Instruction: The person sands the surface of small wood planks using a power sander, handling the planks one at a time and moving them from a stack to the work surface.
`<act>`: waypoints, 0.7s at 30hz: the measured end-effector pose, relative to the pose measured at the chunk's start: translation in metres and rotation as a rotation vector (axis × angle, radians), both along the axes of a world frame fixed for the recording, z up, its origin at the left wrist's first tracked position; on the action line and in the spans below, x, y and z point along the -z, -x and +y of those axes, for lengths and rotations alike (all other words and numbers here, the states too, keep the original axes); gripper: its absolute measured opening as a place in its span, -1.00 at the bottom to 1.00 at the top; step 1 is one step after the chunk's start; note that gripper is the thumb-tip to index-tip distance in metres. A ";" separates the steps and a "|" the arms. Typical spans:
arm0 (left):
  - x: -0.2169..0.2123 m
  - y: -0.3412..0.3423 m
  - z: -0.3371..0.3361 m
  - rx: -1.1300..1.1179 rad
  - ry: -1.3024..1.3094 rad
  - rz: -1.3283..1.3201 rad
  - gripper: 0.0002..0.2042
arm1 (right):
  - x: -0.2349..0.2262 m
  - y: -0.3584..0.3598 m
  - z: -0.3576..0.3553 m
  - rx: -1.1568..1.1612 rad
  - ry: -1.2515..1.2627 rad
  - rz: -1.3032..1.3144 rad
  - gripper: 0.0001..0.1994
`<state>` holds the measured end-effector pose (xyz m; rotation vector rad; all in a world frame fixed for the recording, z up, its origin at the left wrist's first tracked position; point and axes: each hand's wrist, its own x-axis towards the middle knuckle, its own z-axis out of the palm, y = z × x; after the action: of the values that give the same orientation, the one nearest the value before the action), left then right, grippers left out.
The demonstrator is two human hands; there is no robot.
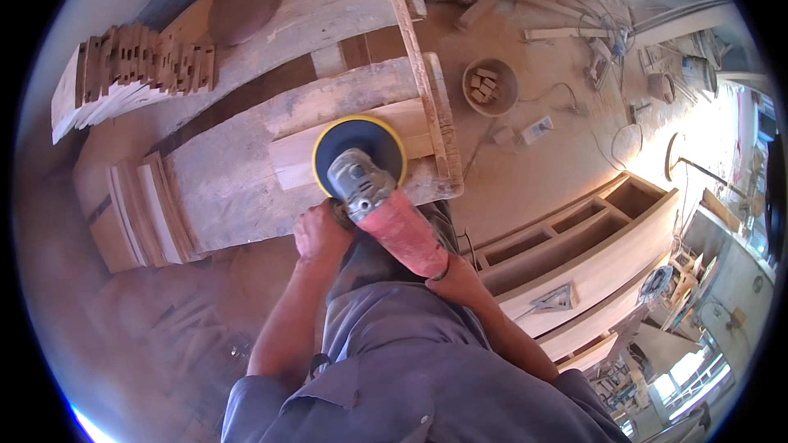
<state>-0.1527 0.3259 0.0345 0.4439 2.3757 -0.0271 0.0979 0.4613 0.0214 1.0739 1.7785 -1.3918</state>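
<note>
An angle grinder with a dusty red body and a grey metal head carries a round black sanding pad with a yellow rim. The pad lies over a pale wooden board on the workbench and covers part of it. My left hand is closed around the side handle by the grinder's head; the handle itself is mostly hidden. At the rear end of the red body, my right hand grips from below, its fingers largely out of sight.
A wooden strip crosses the workbench's right end. Slotted wooden pieces stand at far left, with flat boards nearer. A bucket of wood blocks sits on the floor. Wooden frames lie at right, near cables.
</note>
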 end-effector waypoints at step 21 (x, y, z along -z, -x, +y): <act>-0.004 -0.024 0.016 0.094 0.013 -0.189 -0.60 | -0.012 -0.046 -0.015 0.147 0.031 -0.070 -0.53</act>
<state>-0.1285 0.3420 0.0382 0.5285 2.1675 -0.0414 0.1442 0.4461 0.0331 1.2426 1.6505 -1.4454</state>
